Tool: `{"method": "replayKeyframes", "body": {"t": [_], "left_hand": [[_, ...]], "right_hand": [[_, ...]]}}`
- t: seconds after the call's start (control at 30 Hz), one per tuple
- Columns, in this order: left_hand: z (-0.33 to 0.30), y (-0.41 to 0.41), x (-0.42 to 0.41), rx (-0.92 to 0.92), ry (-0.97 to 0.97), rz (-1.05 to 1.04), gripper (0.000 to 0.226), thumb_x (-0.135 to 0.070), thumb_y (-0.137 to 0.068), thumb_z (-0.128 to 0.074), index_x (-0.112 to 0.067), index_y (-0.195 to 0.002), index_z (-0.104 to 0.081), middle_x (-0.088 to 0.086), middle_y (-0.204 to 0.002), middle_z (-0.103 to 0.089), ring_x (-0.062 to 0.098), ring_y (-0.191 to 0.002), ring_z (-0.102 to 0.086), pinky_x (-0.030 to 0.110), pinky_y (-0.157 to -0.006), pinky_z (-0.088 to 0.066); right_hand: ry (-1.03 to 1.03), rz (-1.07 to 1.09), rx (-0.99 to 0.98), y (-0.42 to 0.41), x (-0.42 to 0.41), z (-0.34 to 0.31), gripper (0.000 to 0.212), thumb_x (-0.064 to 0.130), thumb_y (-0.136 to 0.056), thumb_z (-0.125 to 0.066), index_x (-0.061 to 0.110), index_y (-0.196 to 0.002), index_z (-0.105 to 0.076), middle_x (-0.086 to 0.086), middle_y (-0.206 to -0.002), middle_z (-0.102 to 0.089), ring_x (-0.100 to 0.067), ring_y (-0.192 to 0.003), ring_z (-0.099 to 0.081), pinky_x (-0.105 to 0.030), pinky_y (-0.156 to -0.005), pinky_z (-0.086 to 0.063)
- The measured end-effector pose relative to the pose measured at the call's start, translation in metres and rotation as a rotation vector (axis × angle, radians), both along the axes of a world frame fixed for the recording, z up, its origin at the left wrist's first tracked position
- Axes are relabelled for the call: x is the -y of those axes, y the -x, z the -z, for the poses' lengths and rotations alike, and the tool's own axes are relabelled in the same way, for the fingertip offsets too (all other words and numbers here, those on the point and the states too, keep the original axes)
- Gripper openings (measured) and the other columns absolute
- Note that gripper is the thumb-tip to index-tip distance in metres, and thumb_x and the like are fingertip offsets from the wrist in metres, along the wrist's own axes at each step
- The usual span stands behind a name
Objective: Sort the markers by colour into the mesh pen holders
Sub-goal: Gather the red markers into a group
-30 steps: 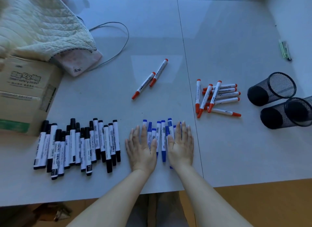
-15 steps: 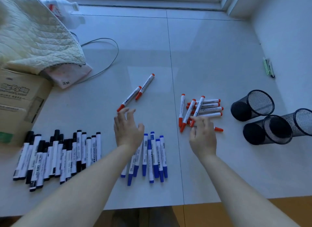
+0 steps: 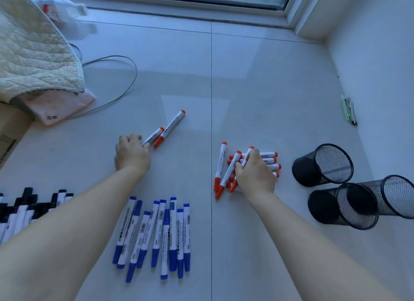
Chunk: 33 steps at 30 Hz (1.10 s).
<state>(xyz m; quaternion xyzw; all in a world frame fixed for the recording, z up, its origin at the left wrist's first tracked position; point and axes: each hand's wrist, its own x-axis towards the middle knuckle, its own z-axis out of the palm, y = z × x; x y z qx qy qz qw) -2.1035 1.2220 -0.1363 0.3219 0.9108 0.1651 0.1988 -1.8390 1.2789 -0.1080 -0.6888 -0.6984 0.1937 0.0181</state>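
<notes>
From the head camera, the left hand (image 3: 132, 154) is curling its fingers around the near end of a red marker (image 3: 153, 136) lying on the white table (image 3: 268, 81), with a second red marker (image 3: 172, 128) lying just beside it, touching near the cap. The right hand (image 3: 255, 174) is resting on the pile of red markers (image 3: 226, 168), its fingers bending round at least one of them; how many it is gripping I cannot tell. A row of blue markers (image 3: 161, 233) is lying between the two forearms, and black markers (image 3: 29, 207) are showing at the left edge. Three black mesh pen holders (image 3: 322, 165) are lying on their sides to the right of the red pile, well apart from both hands. A quilted cloth (image 3: 33, 52) and a grey cable (image 3: 121, 76) are sitting at the far left.
</notes>
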Motion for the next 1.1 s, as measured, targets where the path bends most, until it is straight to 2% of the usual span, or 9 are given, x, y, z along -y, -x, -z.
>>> {"method": "replayKeyframes", "body": {"t": [0.07,0.17,0.3,0.43,0.57,0.67,0.87,1.1], "left_hand": [[0.004,0.0,-0.003,0.035,-0.027,-0.043,0.031,-0.022,-0.093,-0.049,-0.006,-0.118,-0.054,0.019,-0.127,-0.041,0.035,-0.118,-0.04,0.04,-0.098,-0.036],[0.005,-0.001,-0.011,0.062,-0.039,-0.066,0.026,-0.021,-0.092,-0.05,-0.003,-0.111,-0.055,0.02,-0.125,-0.039,0.036,-0.114,-0.043,0.039,-0.096,-0.037],[0.002,-0.004,-0.025,0.105,-0.03,-0.082,0.027,-0.026,-0.094,-0.048,-0.004,-0.108,-0.053,0.017,-0.125,-0.039,0.036,-0.11,-0.048,0.041,-0.094,-0.04],[0.001,-0.013,-0.039,0.094,-0.019,-0.016,0.036,-0.036,-0.092,-0.048,-0.006,-0.112,-0.053,0.017,-0.125,-0.04,0.034,-0.114,-0.046,0.04,-0.095,-0.039],[0.003,-0.022,-0.051,-0.008,0.035,0.123,0.049,-0.048,-0.088,-0.051,-0.009,-0.118,-0.047,0.013,-0.123,-0.039,0.031,-0.112,-0.045,0.041,-0.086,-0.043],[0.003,-0.024,-0.061,-0.049,0.07,0.169,0.047,-0.046,-0.089,-0.05,-0.008,-0.117,-0.045,0.013,-0.122,-0.04,0.032,-0.108,-0.047,0.04,-0.078,-0.042],[0.011,-0.025,-0.055,-0.083,0.077,0.251,0.039,-0.027,-0.096,-0.039,0.004,-0.119,-0.043,0.022,-0.121,-0.045,0.036,-0.11,-0.043,0.042,-0.082,-0.038],[0.011,-0.027,-0.049,-0.047,0.036,0.222,0.037,-0.025,-0.095,-0.04,0.006,-0.114,-0.045,0.023,-0.118,-0.047,0.037,-0.108,-0.044,0.042,-0.083,-0.037]], "right_hand": [[0.05,0.037,0.0,0.003,-0.002,0.002,0.037,0.032,-0.091,-0.047,0.007,-0.118,-0.038,-0.013,-0.105,-0.064,-0.033,-0.094,-0.061,-0.029,-0.06,-0.032],[0.099,0.094,-0.06,0.006,-0.005,0.004,0.027,0.026,-0.089,-0.049,0.007,-0.106,-0.038,-0.016,-0.102,-0.065,-0.035,-0.092,-0.061,-0.031,-0.061,-0.035],[0.095,0.069,-0.112,0.013,0.001,0.004,0.021,0.017,-0.085,-0.048,0.007,-0.101,-0.038,-0.017,-0.098,-0.064,-0.036,-0.09,-0.06,-0.034,-0.063,-0.039],[0.084,0.06,-0.141,0.027,0.006,0.004,0.022,0.02,-0.088,-0.045,0.008,-0.106,-0.039,-0.016,-0.103,-0.063,-0.036,-0.094,-0.06,-0.035,-0.068,-0.04],[0.099,0.039,-0.114,0.043,0.006,0.007,0.033,0.029,-0.089,-0.049,0.009,-0.114,-0.04,-0.013,-0.112,-0.06,-0.034,-0.102,-0.058,-0.036,-0.073,-0.042],[0.116,0.005,-0.07,0.054,0.006,0.01,0.043,0.034,-0.088,-0.053,0.007,-0.118,-0.04,-0.012,-0.119,-0.057,-0.031,-0.108,-0.056,-0.035,-0.078,-0.045],[0.106,-0.019,-0.078,0.072,0.014,0.019,0.044,0.039,-0.09,-0.05,0.005,-0.117,-0.043,-0.013,-0.119,-0.053,-0.03,-0.108,-0.054,-0.037,-0.079,-0.046],[0.112,-0.049,-0.027,0.092,0.021,0.025,0.071,0.06,-0.081,-0.054,0.003,-0.121,-0.038,-0.012,-0.119,-0.044,-0.027,-0.106,-0.049,-0.031,-0.069,-0.039]]}}
